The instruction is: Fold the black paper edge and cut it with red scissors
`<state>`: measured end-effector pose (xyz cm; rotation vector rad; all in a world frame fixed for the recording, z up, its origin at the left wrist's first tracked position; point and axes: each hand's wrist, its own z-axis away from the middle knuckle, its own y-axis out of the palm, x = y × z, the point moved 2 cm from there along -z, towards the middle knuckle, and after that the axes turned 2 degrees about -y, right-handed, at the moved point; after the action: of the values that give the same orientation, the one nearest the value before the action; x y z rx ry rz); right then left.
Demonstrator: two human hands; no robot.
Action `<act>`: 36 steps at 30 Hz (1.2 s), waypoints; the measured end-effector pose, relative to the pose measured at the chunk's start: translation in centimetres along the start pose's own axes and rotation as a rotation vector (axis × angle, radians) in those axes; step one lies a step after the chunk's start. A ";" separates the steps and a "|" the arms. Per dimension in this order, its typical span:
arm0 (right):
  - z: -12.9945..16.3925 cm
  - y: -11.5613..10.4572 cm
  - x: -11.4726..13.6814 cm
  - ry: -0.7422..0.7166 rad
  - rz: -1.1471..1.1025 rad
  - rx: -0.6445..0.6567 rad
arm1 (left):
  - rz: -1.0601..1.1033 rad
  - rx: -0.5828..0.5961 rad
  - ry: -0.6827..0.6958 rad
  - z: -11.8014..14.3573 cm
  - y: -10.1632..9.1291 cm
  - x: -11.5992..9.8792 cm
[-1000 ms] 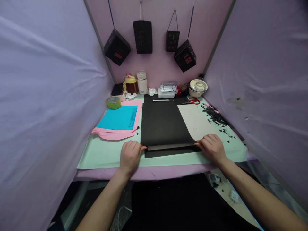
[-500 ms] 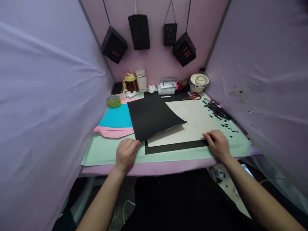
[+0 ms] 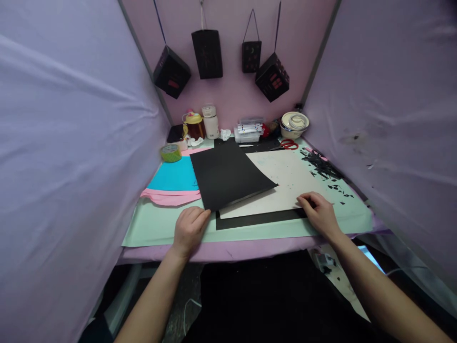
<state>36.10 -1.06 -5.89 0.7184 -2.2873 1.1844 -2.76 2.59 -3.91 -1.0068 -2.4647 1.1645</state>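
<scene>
One black paper sheet (image 3: 228,176) slants near the table's (image 3: 153,224) front edge, its near corner pinched by our closer left hand (image 3: 189,229), our right hand (image 3: 319,212) apart to its right, fingers narrowed, whether holding anything we cannot tell.

The sheet (image 3: 230,176) is black, the board (image 3: 285,171) speckled off-white.

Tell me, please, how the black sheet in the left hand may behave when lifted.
The black sheet is probably springy rather than limp: held at one corner by the left hand, it shows only a gentle curve. It looks thin, so likely light for its size. Its smooth-looking surface may slide easily.
</scene>
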 end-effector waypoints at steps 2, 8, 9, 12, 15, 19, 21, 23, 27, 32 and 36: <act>-0.5 0.7 1.0 0.122 -0.153 0.037 | 0.017 -0.026 0.028 0.2 0.0 -0.1; -1.8 2.1 3.1 0.644 -0.698 0.259 | 0.078 -0.108 0.117 0.4 0.0 -0.3; -1.8 2.2 3.4 0.716 -0.813 0.284 | 0.089 -0.108 0.103 0.3 0.0 -0.4; -1.9 2.2 3.9 0.841 -1.070 0.256 | 0.153 -0.104 -0.071 -0.1 -0.1 -0.9; -1.9 2.2 3.8 0.862 -1.114 0.161 | 0.336 -0.175 -0.475 0.0 -0.1 -2.5; -1.8 2.6 3.9 0.800 -1.101 0.135 | 1.007 0.148 -0.913 -0.4 1.9 -7.0; -1.7 2.8 4.2 0.767 -1.095 0.153 | 1.346 0.321 -1.044 -1.7 3.3 -9.4; -1.5 2.9 4.6 0.730 -1.083 0.173 | 1.557 0.302 -1.155 -3.4 4.5 -10.9; -1.1 2.3 5.0 0.688 -1.048 0.155 | 1.703 0.103 -1.292 -6.3 6.3 -11.7; -0.1 2.6 5.6 0.682 -1.107 0.211 | 1.778 0.007 -1.358 -6.6 7.2 -11.7; 0.4 4.6 7.3 0.685 -1.150 0.255 | 1.814 0.008 -1.332 -6.5 7.5 -11.9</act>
<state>27.58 -0.82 -4.42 1.2221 -0.8736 0.8946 12.76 1.79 -4.38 -3.5153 -1.1169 2.8443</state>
